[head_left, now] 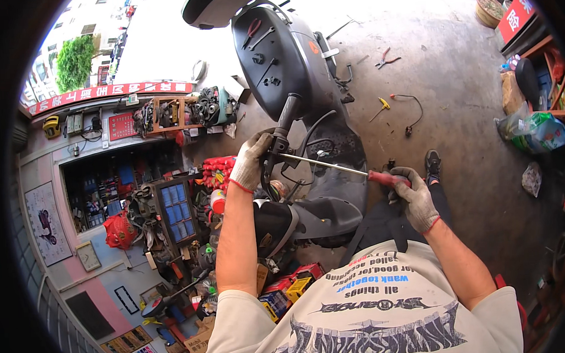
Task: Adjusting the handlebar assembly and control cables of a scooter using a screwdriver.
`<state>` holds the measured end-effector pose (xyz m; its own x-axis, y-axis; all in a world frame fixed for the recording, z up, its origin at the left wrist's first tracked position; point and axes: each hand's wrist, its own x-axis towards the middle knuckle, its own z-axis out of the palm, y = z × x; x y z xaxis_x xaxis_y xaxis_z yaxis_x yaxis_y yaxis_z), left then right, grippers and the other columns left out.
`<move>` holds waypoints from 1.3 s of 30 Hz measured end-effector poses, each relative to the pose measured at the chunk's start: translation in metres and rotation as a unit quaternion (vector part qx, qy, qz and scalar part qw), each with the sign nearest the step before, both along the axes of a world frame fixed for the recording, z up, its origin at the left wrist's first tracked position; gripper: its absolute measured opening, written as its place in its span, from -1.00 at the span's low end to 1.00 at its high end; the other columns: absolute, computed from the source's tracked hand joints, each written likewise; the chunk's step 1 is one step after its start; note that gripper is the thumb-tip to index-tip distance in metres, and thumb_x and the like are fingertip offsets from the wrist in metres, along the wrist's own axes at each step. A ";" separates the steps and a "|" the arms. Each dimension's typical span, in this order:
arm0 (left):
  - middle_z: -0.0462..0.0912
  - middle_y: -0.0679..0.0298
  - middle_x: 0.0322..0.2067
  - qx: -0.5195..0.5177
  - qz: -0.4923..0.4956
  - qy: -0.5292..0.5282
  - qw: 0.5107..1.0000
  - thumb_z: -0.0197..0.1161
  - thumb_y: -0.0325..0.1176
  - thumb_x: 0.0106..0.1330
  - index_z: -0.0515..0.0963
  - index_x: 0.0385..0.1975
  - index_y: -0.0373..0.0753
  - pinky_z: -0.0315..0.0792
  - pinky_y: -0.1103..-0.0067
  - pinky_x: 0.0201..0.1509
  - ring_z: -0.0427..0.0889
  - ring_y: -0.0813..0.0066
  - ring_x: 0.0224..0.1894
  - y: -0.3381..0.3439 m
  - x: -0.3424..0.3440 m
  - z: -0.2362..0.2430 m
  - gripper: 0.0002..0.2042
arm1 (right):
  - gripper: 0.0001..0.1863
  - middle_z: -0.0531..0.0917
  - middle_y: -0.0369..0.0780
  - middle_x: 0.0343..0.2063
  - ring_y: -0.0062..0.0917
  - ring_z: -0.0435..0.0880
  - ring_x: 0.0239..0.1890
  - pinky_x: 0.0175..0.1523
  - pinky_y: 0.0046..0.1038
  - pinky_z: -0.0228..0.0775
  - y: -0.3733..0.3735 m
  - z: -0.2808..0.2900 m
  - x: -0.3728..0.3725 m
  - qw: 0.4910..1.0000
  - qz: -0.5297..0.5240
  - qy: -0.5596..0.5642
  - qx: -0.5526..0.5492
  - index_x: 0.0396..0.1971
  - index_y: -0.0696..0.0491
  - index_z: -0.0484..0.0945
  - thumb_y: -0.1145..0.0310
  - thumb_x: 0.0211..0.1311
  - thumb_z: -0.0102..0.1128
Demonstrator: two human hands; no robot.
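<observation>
My right hand [417, 200], in a pale work glove, is closed round the red handle of a long screwdriver [332, 165]. Its thin metal shaft runs left to the control housing [277, 148] on a scooter's handlebar, where the tip's exact seat is too small to make out. My left hand [252, 160], gloved too, is closed on that handlebar just beside the black rubber grip [289, 109]; its fingertips are partly hidden. Loose cables and a brake lever [267, 171] hang around the housing. Beyond the handlebar lies the scooter's dark seat [269, 65].
Pliers [251, 33], a wrench [262, 38] and small parts lie on the seat. On the floor to the right are red-handled pliers [387, 59], a yellow-handled tool [381, 108] and a cable [420, 109]. Cluttered boxes [292, 288] and shelves stand at left; plastic bags [533, 132] lie at right.
</observation>
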<state>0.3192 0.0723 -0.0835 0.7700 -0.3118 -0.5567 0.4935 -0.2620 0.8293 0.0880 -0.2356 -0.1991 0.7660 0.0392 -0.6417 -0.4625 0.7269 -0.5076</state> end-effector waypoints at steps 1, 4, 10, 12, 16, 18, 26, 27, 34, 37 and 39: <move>0.68 0.05 -0.14 0.000 0.000 0.000 1.000 0.16 -0.07 0.46 0.39 0.19 -0.49 0.66 0.44 -0.07 0.73 0.29 -0.14 0.000 0.000 -0.001 -0.44 | -0.65 0.57 -0.23 -0.13 -0.63 0.59 -0.33 -0.17 -0.55 0.52 0.000 0.000 0.000 1.000 -0.003 0.001 0.003 0.14 0.16 0.41 0.49 0.40 0.11; 0.68 0.07 -0.16 0.020 0.002 -0.028 0.999 0.16 -0.08 0.47 0.42 0.14 -0.48 0.64 0.47 -0.04 0.72 0.33 -0.15 0.001 0.001 -0.004 -0.48 | -0.64 0.56 -0.22 -0.13 -0.63 0.59 -0.33 -0.16 -0.54 0.52 -0.001 0.006 0.000 1.000 0.000 -0.004 0.001 0.15 0.16 0.40 0.50 0.38 0.11; 0.67 0.13 -0.18 0.011 0.011 0.000 1.000 0.17 -0.14 0.47 0.41 0.13 -0.50 0.59 0.47 0.02 0.70 0.37 -0.17 0.003 0.000 -0.003 -0.51 | -0.62 0.56 -0.22 -0.13 -0.62 0.59 -0.32 -0.15 -0.53 0.52 -0.001 0.004 -0.001 1.000 0.003 0.002 0.015 0.15 0.16 0.39 0.51 0.35 0.11; 0.67 0.14 -0.19 0.021 0.021 -0.010 1.000 0.17 -0.13 0.46 0.43 0.11 -0.49 0.59 0.47 0.01 0.70 0.38 -0.19 0.002 0.000 -0.005 -0.51 | -0.62 0.56 -0.22 -0.13 -0.62 0.59 -0.32 -0.15 -0.53 0.52 -0.002 0.005 -0.001 1.000 0.005 -0.001 0.005 0.15 0.16 0.40 0.51 0.35 0.11; 0.67 0.14 -0.21 -0.008 0.036 0.017 0.999 0.18 -0.11 0.45 0.45 0.08 -0.47 0.58 0.47 0.03 0.70 0.39 -0.20 -0.001 -0.003 -0.004 -0.52 | -0.63 0.57 -0.24 -0.15 -0.64 0.59 -0.31 -0.14 -0.55 0.51 -0.001 0.006 -0.001 1.000 0.004 -0.006 -0.023 0.14 0.15 0.40 0.52 0.35 0.10; 0.67 0.16 -0.22 -0.008 0.043 0.015 0.999 0.19 -0.09 0.44 0.46 0.09 -0.44 0.60 0.55 -0.13 0.70 0.43 -0.23 -0.001 -0.003 -0.006 -0.52 | -0.63 0.56 -0.24 -0.15 -0.64 0.58 -0.31 -0.14 -0.54 0.52 -0.002 0.008 -0.002 0.999 0.003 -0.013 -0.031 0.13 0.15 0.41 0.52 0.34 0.10; 0.69 0.18 -0.22 0.066 0.033 -0.029 0.997 0.17 -0.07 0.45 0.42 0.17 -0.41 0.51 0.70 -0.44 0.69 0.53 -0.27 -0.007 -0.004 -0.001 -0.49 | -0.63 0.56 -0.22 -0.12 -0.64 0.59 -0.30 -0.12 -0.53 0.53 0.000 0.008 -0.003 0.997 -0.005 -0.031 -0.065 0.12 0.17 0.43 0.52 0.33 0.11; 0.69 0.17 -0.21 0.081 0.025 -0.035 0.996 0.16 -0.08 0.46 0.41 0.17 -0.41 0.54 0.68 -0.38 0.69 0.52 -0.27 -0.008 -0.004 0.001 -0.49 | -0.63 0.56 -0.22 -0.12 -0.64 0.59 -0.30 -0.12 -0.53 0.53 -0.001 0.010 -0.003 0.997 -0.003 -0.031 -0.074 0.12 0.17 0.43 0.52 0.33 0.11; 0.69 0.14 -0.20 0.089 0.018 -0.057 0.994 0.13 -0.12 0.48 0.39 0.18 -0.44 0.58 0.54 -0.09 0.70 0.44 -0.22 -0.004 -0.004 0.000 -0.51 | -0.65 0.58 -0.20 -0.16 -0.63 0.59 -0.39 -0.24 -0.53 0.49 -0.007 0.013 -0.001 0.996 0.048 -0.021 -0.077 0.13 0.17 0.43 0.44 0.38 0.13; 0.69 0.12 -0.19 0.080 0.021 -0.039 0.996 0.12 -0.13 0.49 0.40 0.16 -0.46 0.58 0.53 -0.05 0.70 0.43 -0.18 -0.005 -0.003 0.000 -0.51 | -0.65 0.58 -0.19 -0.17 -0.62 0.57 -0.44 -0.31 -0.55 0.45 -0.009 0.014 0.000 0.998 0.037 0.012 0.038 0.13 0.16 0.44 0.38 0.42 0.10; 0.68 0.12 -0.17 0.057 0.001 -0.037 0.998 0.14 -0.14 0.48 0.40 0.15 -0.49 0.57 0.53 -0.02 0.70 0.43 -0.15 -0.004 -0.003 -0.001 -0.51 | -0.65 0.58 -0.19 -0.17 -0.61 0.57 -0.45 -0.32 -0.55 0.45 -0.004 0.005 -0.003 0.999 0.036 -0.004 0.031 0.14 0.16 0.43 0.36 0.43 0.09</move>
